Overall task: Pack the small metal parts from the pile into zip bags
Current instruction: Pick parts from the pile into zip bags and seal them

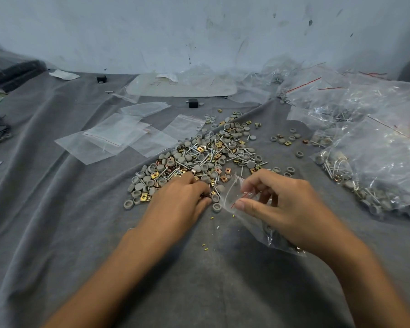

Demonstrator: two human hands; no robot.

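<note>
Now: gathering from pile (199, 157) to fill bag (230, 195).
Left hand (180, 197): fingers curled on pile's near edge; hold hidden.
Right hand (279, 204): pinches bag mouth, just right of pile.
Next: likely lift a pinch, drop through small opening without spilling.
Surface: wrinkled grey cloth (81, 233); empty bags (118, 136) left, filled bags (376, 150) right.
Room: scuffed pale wall (199, 31).

site: small packing workshop | bench cover: grey cloth (81, 209) | beyond left hand (180, 202): heap of small hardware (206, 157), empty zip bags (118, 136) | right hand (282, 204): pinches zip bag (230, 195); to its right, filled bags (376, 150) | behind: scuffed wall (199, 31)
</note>
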